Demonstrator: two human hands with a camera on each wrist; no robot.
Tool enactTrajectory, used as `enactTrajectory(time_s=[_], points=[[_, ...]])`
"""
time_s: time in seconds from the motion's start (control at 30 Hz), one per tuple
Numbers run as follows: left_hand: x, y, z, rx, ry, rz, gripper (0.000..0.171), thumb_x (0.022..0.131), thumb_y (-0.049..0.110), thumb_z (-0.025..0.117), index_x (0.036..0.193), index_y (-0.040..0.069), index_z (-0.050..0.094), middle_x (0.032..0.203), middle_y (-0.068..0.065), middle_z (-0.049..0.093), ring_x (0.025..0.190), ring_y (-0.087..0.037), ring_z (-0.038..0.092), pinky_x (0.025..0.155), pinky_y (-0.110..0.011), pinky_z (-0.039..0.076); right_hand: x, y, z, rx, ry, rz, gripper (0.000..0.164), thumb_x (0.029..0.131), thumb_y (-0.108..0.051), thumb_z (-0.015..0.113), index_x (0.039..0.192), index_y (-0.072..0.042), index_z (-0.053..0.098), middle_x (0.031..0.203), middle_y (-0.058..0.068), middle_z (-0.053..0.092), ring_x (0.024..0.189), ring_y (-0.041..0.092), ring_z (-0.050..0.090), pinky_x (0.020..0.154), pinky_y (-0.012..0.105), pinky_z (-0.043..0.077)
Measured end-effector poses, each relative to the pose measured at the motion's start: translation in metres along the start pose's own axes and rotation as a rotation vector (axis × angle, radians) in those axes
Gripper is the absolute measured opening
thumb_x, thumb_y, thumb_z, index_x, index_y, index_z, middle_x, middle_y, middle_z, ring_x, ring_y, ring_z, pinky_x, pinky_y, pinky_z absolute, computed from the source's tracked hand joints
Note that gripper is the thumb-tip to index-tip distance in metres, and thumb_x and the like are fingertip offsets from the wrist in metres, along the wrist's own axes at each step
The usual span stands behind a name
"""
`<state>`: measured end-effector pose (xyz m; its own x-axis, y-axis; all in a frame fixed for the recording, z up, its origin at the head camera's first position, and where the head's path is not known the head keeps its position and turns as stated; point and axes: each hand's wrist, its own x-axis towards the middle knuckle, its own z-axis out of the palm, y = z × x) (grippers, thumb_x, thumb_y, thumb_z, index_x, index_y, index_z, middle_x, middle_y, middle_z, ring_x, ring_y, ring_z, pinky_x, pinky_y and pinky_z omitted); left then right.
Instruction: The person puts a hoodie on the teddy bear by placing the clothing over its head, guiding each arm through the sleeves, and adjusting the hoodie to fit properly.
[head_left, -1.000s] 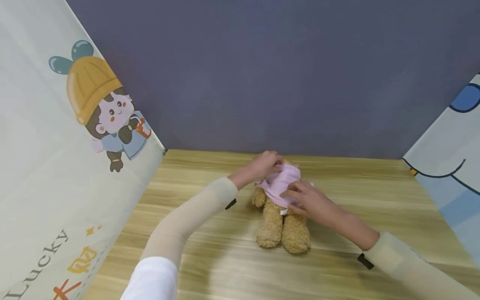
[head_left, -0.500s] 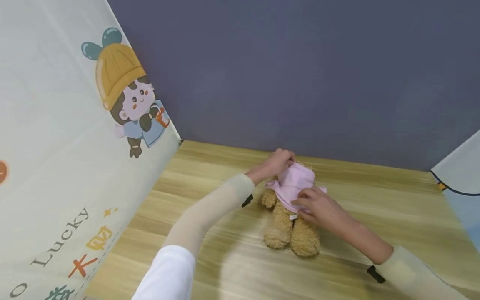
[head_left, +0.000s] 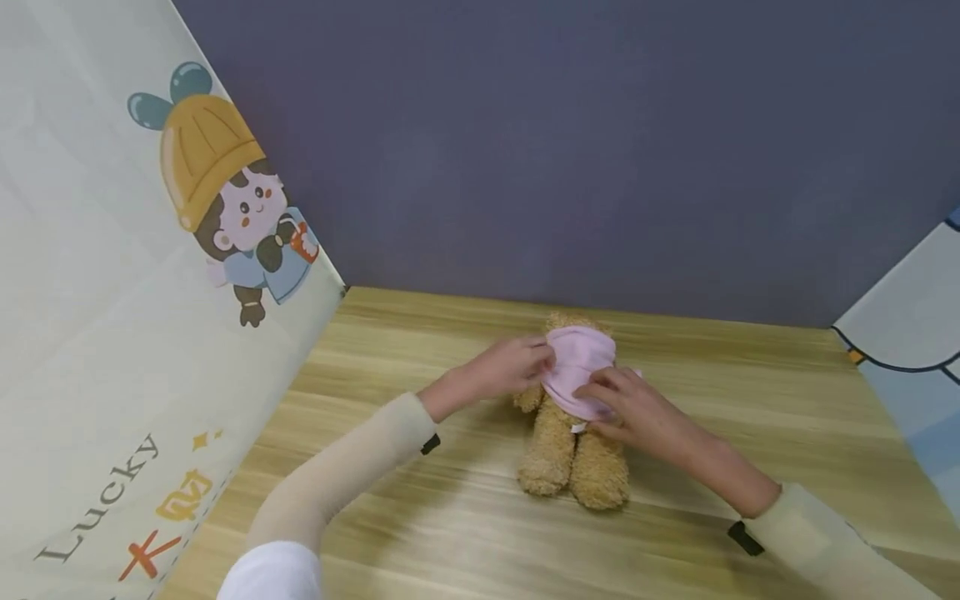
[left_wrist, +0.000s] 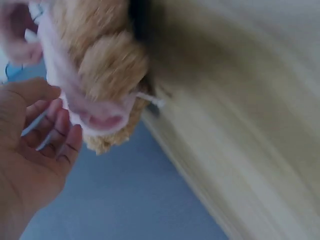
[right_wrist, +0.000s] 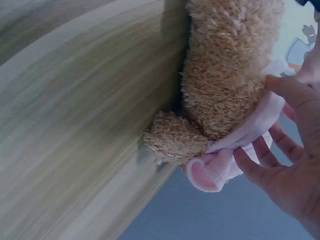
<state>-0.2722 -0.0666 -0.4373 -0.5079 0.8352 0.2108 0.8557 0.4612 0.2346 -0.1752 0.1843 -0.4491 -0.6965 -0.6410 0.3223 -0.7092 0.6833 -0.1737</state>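
We see one light-brown, curly-furred plush bear (head_left: 553, 442) lying near the far edge of the wood-grain table (head_left: 480, 533), its two rounded legs (head_left: 600, 477) towards us. Its torso is inside one soft pink cloth garment (head_left: 579, 367), with one small white tag (head_left: 577, 428) at the hem. Of the two hands, our left hand (head_left: 512, 368) is at one side of the garment, fingers loosely bent, thumb apart; blur keeps us from telling whether the tips touch it. Our right hand (head_left: 641, 410) has thumb and fingers spread, resting on the pink cloth by the hem.
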Motion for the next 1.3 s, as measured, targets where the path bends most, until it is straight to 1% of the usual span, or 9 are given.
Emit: enactTrajectory(time_s=[0.17, 0.3, 0.43, 0.63, 0.83, 0.97, 1.07, 1.17, 1.3], points=[[-0.018, 0.001, 0.016, 0.031, 0.042, -0.058, 0.017, 0.092, 0.003, 0.067, 0.108, 0.008, 0.063, 0.104, -0.003, 0.061, 0.094, -0.016, 0.06, 0.08, -0.022, 0.053, 0.002, 0.007, 0.006, -0.025, 0.04, -0.022, 0.05, 0.075, -0.017, 0.091, 0.118, -0.012, 0.068, 0.116, 0.011, 0.06, 0.104, 0.031, 0.058, 0.088, 0.049, 0.053], [-0.014, -0.008, 0.02, -0.091, 0.159, -0.169, 0.022, 0.093, 0.003, 0.07, 0.114, 0.003, 0.065, 0.11, -0.006, 0.063, 0.103, -0.019, 0.059, 0.094, -0.027, 0.051, 0.003, 0.012, 0.01, -0.029, 0.071, -0.024, 0.051, 0.072, -0.014, 0.092, 0.116, -0.013, 0.067, 0.115, 0.011, 0.059, 0.104, 0.031, 0.057, 0.087, 0.049, 0.052], [-0.002, -0.02, 0.02, -0.161, 0.185, -0.187, 0.024, 0.093, 0.009, 0.072, 0.116, 0.005, 0.069, 0.116, -0.007, 0.065, 0.111, -0.021, 0.06, 0.102, -0.031, 0.049, 0.005, 0.022, 0.008, -0.015, 0.071, -0.025, 0.05, 0.073, -0.014, 0.092, 0.116, -0.013, 0.067, 0.115, 0.011, 0.059, 0.104, 0.031, 0.056, 0.088, 0.05, 0.051], [0.011, -0.042, 0.025, -0.293, 0.176, -0.173, 0.019, 0.094, 0.003, 0.069, 0.113, 0.003, 0.072, 0.111, -0.007, 0.072, 0.099, -0.019, 0.068, 0.09, -0.027, 0.055, 0.008, 0.034, 0.004, -0.009, 0.039, -0.02, 0.048, 0.075, -0.015, 0.091, 0.117, -0.012, 0.067, 0.117, 0.012, 0.059, 0.107, 0.031, 0.056, 0.091, 0.051, 0.052], [0.019, -0.058, 0.027, -0.37, 0.174, -0.314, 0.017, 0.1, 0.005, 0.06, 0.111, 0.002, 0.073, 0.106, -0.009, 0.074, 0.094, -0.02, 0.069, 0.083, -0.024, 0.055, 0.01, 0.049, 0.004, -0.001, 0.034, -0.026, 0.046, 0.078, -0.014, 0.089, 0.119, -0.012, 0.068, 0.119, 0.012, 0.06, 0.108, 0.032, 0.057, 0.091, 0.051, 0.052], [0.017, -0.041, 0.024, -0.218, 0.237, -0.256, 0.018, 0.099, 0.006, 0.063, 0.116, 0.002, 0.07, 0.116, -0.011, 0.071, 0.108, -0.025, 0.065, 0.096, -0.03, 0.053, 0.009, 0.05, 0.004, 0.012, 0.041, -0.02, 0.045, 0.079, -0.013, 0.088, 0.12, -0.012, 0.068, 0.12, 0.012, 0.06, 0.11, 0.032, 0.057, 0.094, 0.052, 0.051], [0.013, -0.017, 0.025, -0.008, 0.273, -0.089, 0.02, 0.097, 0.011, 0.068, 0.116, 0.003, 0.068, 0.116, -0.01, 0.068, 0.109, -0.024, 0.061, 0.099, -0.032, 0.05, 0.008, 0.05, 0.005, 0.033, 0.048, -0.012, 0.046, 0.08, -0.014, 0.088, 0.12, -0.012, 0.067, 0.121, 0.011, 0.061, 0.111, 0.032, 0.057, 0.095, 0.053, 0.05], [0.011, 0.003, 0.03, 0.178, 0.237, 0.065, 0.024, 0.095, 0.018, 0.071, 0.115, 0.006, 0.066, 0.115, -0.006, 0.065, 0.11, -0.021, 0.059, 0.103, -0.03, 0.047, 0.007, 0.05, 0.006, 0.052, 0.071, -0.003, 0.043, 0.082, -0.014, 0.086, 0.118, -0.008, 0.064, 0.12, 0.011, 0.062, 0.11, 0.031, 0.058, 0.093, 0.05, 0.052], [0.015, 0.017, 0.036, 0.269, 0.16, 0.064, 0.031, 0.094, 0.022, 0.072, 0.12, 0.007, 0.063, 0.118, -0.005, 0.063, 0.115, -0.02, 0.058, 0.109, -0.028, 0.042, 0.007, 0.051, 0.008, 0.05, 0.117, -0.021, 0.034, 0.086, -0.018, 0.081, 0.11, -0.006, 0.062, 0.116, 0.01, 0.064, 0.105, 0.027, 0.061, 0.089, 0.044, 0.055]])
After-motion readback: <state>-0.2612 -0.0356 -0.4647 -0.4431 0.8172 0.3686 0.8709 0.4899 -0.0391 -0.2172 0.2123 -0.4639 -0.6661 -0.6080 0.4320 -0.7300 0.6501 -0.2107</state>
